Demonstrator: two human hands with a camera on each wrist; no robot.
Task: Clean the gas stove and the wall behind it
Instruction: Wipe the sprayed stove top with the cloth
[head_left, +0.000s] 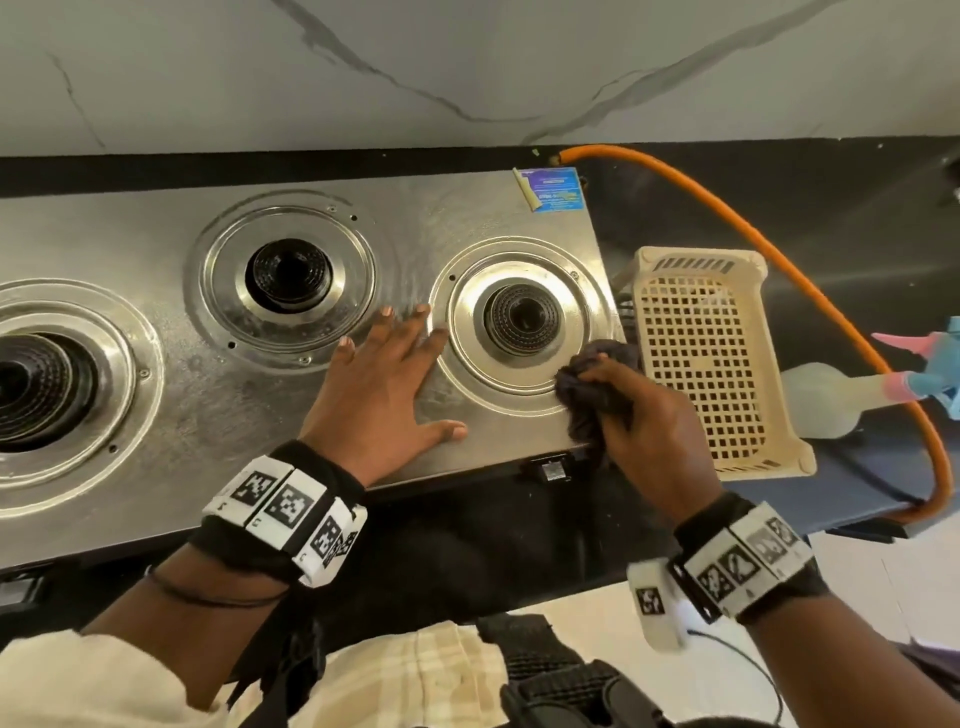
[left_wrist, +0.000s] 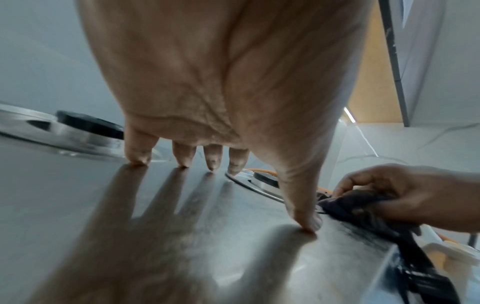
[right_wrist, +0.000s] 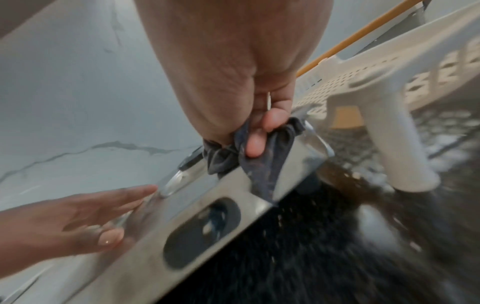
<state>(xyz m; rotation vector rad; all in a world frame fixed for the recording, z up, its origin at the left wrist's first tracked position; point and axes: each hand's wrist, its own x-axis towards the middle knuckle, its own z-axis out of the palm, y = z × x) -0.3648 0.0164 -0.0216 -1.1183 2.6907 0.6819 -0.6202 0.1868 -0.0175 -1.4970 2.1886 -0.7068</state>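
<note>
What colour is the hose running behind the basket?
Orange; the hose shows best in the head view.

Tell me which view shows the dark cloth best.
The right wrist view: the cloth is close, bunched in the right hand. The head view shows it small, the left wrist view a blurred edge.
</note>
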